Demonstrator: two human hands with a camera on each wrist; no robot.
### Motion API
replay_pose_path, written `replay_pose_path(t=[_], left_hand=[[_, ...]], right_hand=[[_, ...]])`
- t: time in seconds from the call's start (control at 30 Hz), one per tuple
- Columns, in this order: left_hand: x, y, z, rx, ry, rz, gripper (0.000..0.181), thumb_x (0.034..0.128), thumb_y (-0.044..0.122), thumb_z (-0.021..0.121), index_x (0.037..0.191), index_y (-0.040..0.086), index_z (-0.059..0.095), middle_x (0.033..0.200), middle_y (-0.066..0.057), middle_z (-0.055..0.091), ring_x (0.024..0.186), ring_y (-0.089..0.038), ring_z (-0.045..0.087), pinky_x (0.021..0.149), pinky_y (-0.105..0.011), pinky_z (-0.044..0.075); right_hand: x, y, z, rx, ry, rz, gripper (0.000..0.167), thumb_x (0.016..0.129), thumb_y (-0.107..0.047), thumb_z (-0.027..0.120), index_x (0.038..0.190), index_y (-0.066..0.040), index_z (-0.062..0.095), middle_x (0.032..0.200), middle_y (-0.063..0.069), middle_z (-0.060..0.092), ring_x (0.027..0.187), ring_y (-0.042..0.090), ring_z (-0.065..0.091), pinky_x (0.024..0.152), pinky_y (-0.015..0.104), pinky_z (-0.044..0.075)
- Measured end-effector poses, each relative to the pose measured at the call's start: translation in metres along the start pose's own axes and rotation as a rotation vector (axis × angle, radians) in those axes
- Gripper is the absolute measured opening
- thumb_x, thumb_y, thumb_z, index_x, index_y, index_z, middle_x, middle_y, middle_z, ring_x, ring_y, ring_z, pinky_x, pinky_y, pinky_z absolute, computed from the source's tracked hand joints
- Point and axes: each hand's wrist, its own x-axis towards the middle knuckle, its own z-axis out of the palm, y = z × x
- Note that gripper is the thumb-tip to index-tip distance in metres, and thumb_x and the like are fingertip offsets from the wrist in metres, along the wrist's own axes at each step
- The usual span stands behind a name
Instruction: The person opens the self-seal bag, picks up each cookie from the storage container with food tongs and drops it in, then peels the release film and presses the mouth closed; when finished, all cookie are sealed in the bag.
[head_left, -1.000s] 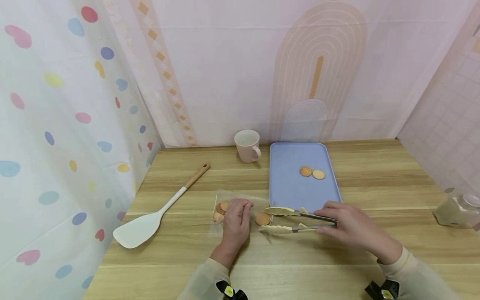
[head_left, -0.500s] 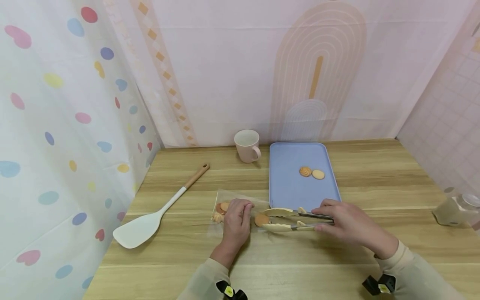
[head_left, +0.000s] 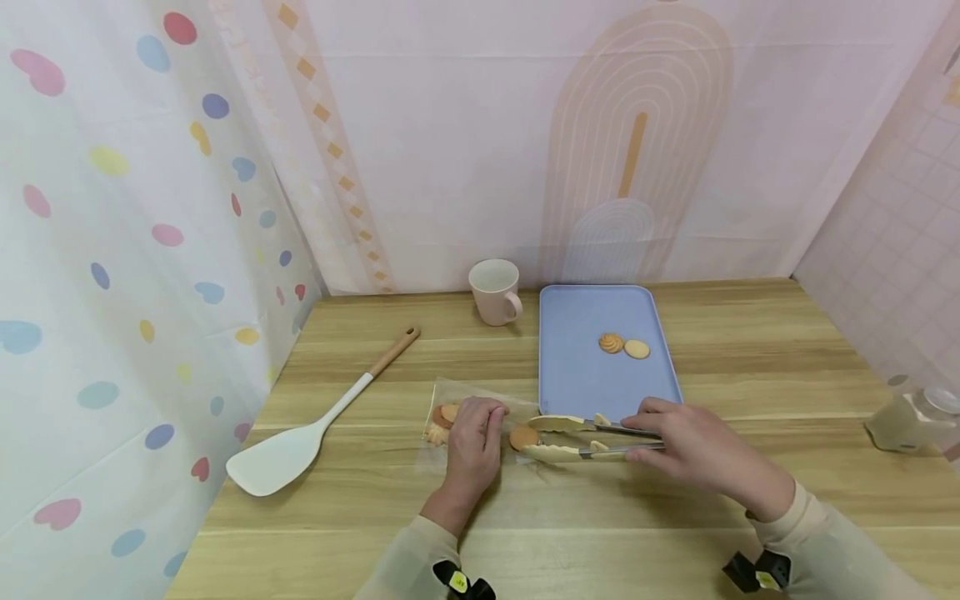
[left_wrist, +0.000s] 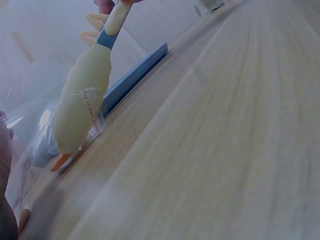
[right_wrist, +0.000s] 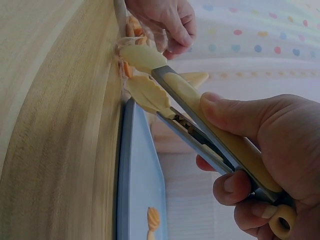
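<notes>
My left hand (head_left: 474, 437) pinches the upper side of a clear plastic bag (head_left: 468, 388) lying on the table. Several cookies (head_left: 447, 414) show inside the bag, left of the hand. With curled fingers and thumb, my right hand (head_left: 697, 454) grips metal tongs (right_wrist: 187, 102) that have cream scalloped tips. Those tips are spread at the bag's mouth, by a round brown cookie (head_left: 522, 437); whether they touch it I cannot tell. In the left wrist view, bag film with red print (left_wrist: 91, 112) lies over one tip.
Behind the tongs lies a blue tray (head_left: 577, 375) bearing a swirled cookie (head_left: 611, 342) and a pale oval cookie (head_left: 637, 349). A pink mug (head_left: 492, 293) stands at the back. A white spatula (head_left: 279, 458) lies left, a jar (head_left: 911, 421) far right.
My right hand and the tongs have shifted slightly left, and the tong tips have drawn a little closer together. The brown cookie has slid slightly left. My left hand stays in place.
</notes>
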Motion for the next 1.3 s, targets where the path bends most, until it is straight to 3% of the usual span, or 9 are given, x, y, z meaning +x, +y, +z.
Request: replay_pose_path(t=[0.43,0.93,1.3], left_hand=[[0.001,0.001,0.000,-0.010,0.035,-0.005,0.013,0.0920,-0.003,0.058,0.085,0.005,0.065,0.080,-0.004,0.066,0.075,-0.018,0.057,0.070,-0.028,0.045],[0.001,0.001,0.001,-0.013,0.048,0.001,0.012,0.0913,-0.004,0.058,0.085,0.004,0.065,0.081,-0.003,0.066,0.077,-0.020,0.058,0.072,-0.030,0.045],[0.003,0.003,0.000,0.001,0.075,0.005,0.012,0.0912,-0.004,0.057,0.084,0.002,0.064,0.079,-0.005,0.065,0.075,-0.020,0.056,0.072,-0.029,0.043]], right_hand=[[0.000,0.000,0.001,-0.010,0.096,-0.020,0.035,0.081,-0.027,0.077,0.109,-0.006,0.072,0.089,-0.007,0.057,0.054,-0.006,0.034,0.051,0.018,0.036],[0.002,-0.006,0.003,0.066,0.076,-0.037,0.035,0.087,-0.030,0.071,0.113,-0.007,0.070,0.092,-0.005,0.060,0.054,-0.006,0.038,0.051,0.017,0.039],[-0.011,-0.002,-0.003,0.066,0.142,-0.053,0.031,0.083,-0.023,0.076,0.109,-0.007,0.072,0.087,-0.010,0.057,0.055,-0.007,0.036,0.052,0.017,0.038]])
